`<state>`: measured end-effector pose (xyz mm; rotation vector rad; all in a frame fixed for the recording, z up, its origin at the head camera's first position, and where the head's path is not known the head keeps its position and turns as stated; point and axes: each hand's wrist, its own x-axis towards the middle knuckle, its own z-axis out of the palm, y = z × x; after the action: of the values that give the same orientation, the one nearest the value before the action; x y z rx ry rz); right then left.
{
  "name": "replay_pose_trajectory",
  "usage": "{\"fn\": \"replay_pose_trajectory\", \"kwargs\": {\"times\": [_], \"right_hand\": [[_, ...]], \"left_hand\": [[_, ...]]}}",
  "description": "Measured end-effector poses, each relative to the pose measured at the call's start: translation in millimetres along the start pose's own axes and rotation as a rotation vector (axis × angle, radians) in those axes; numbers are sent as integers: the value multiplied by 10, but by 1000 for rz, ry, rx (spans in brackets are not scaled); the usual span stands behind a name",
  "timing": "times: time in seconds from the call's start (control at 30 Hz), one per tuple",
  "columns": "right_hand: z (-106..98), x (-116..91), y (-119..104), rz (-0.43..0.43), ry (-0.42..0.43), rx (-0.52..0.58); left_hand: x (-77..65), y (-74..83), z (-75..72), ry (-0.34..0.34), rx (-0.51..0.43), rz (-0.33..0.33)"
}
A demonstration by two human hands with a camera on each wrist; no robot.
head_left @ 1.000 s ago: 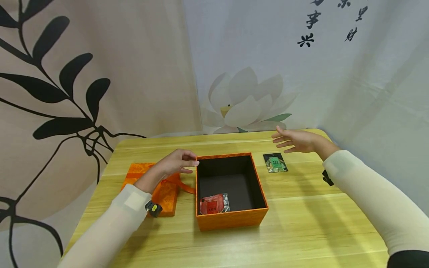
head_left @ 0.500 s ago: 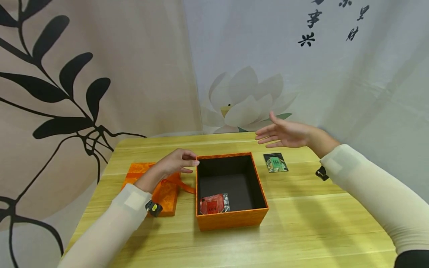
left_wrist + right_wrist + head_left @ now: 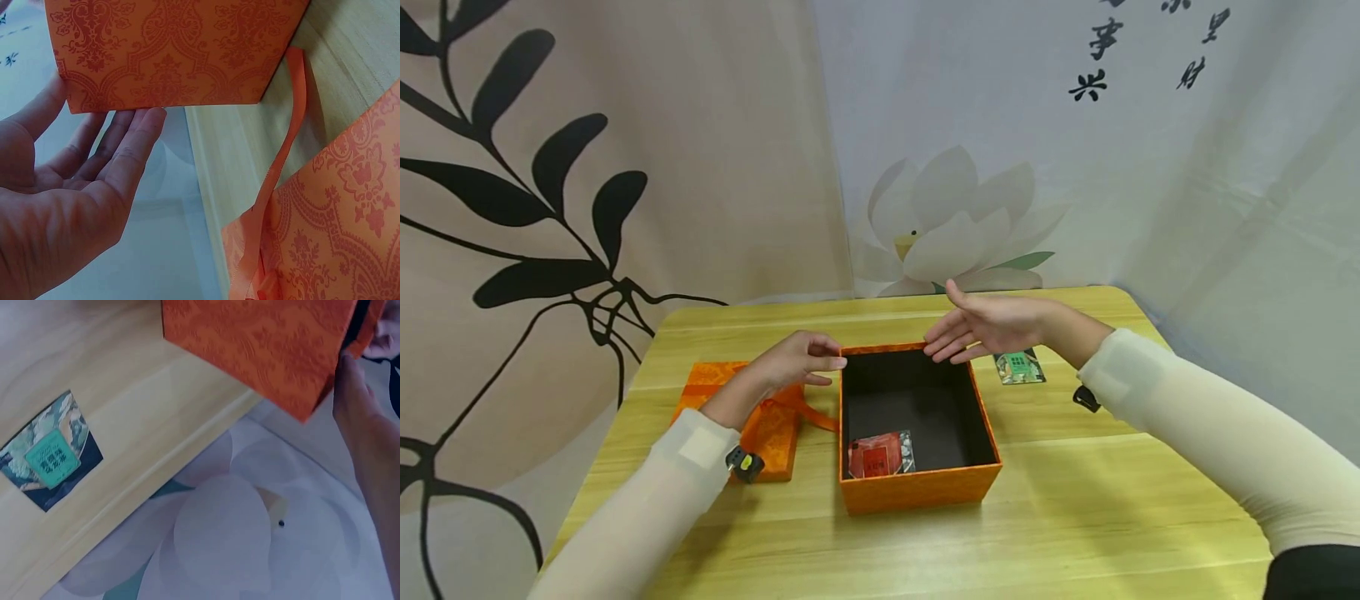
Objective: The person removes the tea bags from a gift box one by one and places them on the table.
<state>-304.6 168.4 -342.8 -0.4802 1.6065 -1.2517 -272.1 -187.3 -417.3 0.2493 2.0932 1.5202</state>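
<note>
An orange patterned box [image 3: 917,492] with a dark inside stands uncovered on the table. My left hand [image 3: 786,367] holds its back left corner, thumb and fingers on either side of it; in the left wrist view the fingertips [image 3: 153,119] meet the box's edge. My right hand [image 3: 988,323] is at the back rim, fingers straight and thumb raised, apparently touching the rim. Inside, near the front left, lies a flat red packet [image 3: 880,456]. A green and black packet [image 3: 53,453] lies on the table right of the box, partly hidden behind my right hand in the head view.
Left of the box lies the orange lid [image 3: 778,450], with an orange ribbon [image 3: 281,162] stretching toward the box. Wood-patterned table [image 3: 1097,492] surrounds them. Behind it hangs a curtain [image 3: 752,167] with printed leaves and a lotus.
My right hand has moved left from beyond the green packet to the box's back rim. My left hand, the box and both packets have kept their places.
</note>
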Motion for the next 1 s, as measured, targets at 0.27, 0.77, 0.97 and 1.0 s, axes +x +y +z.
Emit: {"fn": "replay_pose_trajectory", "kwargs": {"times": [0.27, 0.77, 0.97, 1.0], "right_hand": [[170, 234, 56, 57, -23, -26], [497, 713, 228, 186, -19, -122], [558, 810, 280, 223, -4, -179], [567, 825, 290, 226, -5, -181]], "left_hand": [[25, -25, -23, 2, -1, -10], [23, -26, -5, 14, 8, -10], [36, -30, -10, 14, 5, -6], [35, -29, -11, 14, 5, -5]]}}
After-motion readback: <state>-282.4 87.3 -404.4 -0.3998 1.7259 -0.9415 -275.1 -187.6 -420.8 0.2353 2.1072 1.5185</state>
